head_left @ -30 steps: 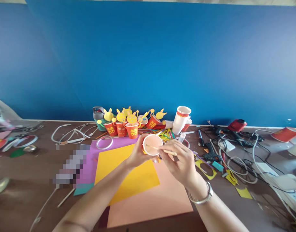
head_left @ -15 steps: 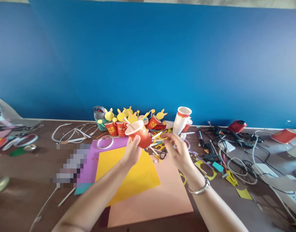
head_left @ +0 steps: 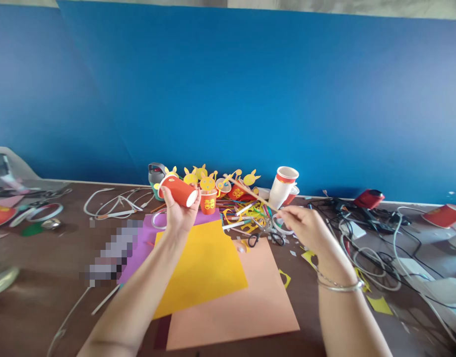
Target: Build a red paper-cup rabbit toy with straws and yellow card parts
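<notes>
My left hand (head_left: 180,215) is wrapped round a red paper cup (head_left: 178,190), tipped on its side with the white base facing right. Between the fingertips of my right hand (head_left: 305,227) is one end of a thin pale stick (head_left: 250,192), which slants up to the left. Behind the hands stand several red cups (head_left: 208,202) with yellow paper animal heads (head_left: 207,182) on them. A tall stack of white cups (head_left: 282,191) stands just beyond the stick. Scissors with black handles (head_left: 253,240) lie below the stick, among pens and paper scraps.
Yellow (head_left: 201,267), peach (head_left: 257,302) and purple paper sheets (head_left: 133,260) lie overlapping in front of me. Tangled cables (head_left: 376,267) and a red device (head_left: 368,198) spread over the right side. At left are a white cable (head_left: 114,203) and a roll of tape (head_left: 45,212).
The cup has moved left and turned from nearly upright onto its side. A stick that stood in it is gone from there. My right hand has moved right and now grips a stick.
</notes>
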`<action>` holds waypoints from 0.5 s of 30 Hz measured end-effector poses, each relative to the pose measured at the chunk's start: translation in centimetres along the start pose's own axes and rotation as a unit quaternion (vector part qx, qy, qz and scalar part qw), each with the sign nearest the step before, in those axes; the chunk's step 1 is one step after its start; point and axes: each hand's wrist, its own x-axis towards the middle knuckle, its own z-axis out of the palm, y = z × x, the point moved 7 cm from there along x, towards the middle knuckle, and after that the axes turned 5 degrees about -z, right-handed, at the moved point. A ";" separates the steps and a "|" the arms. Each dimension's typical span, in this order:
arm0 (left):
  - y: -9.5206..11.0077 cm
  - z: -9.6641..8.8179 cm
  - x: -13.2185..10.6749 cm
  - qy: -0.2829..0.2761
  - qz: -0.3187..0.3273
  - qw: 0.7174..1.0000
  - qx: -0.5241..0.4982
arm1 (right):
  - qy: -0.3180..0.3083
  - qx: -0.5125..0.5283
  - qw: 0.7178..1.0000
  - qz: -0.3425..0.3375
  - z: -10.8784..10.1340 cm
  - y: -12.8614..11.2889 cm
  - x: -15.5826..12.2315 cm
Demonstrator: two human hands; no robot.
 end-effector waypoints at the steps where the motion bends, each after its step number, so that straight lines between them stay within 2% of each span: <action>1: 0.3 -0.1 0.2 0.002 -0.001 1.000 -0.001 | 0.007 0.004 1.000 0.006 -0.8 0.3 0.0; 3: 0.1 -0.1 0.4 -0.006 -0.021 1.000 0.004 | -0.012 0.013 1.000 0.016 -1.6 0.7 0.0; 7: -1.7 0.3 -0.4 -0.055 -0.071 0.995 0.035 | -0.136 0.002 0.990 0.042 -0.7 2.3 -0.5; 9: -2.8 0.6 -1.0 -0.084 -0.097 0.990 0.055 | -0.191 -0.049 0.977 0.081 -0.1 4.0 -0.7; 12: -4.0 0.7 -1.6 -0.101 -0.141 0.981 0.081 | -0.237 -0.165 0.942 0.169 0.2 6.7 -1.0; 15: -5.0 0.4 -1.9 -0.100 -0.181 0.973 0.103 | -0.230 -0.281 0.909 0.202 0.1 7.5 -0.8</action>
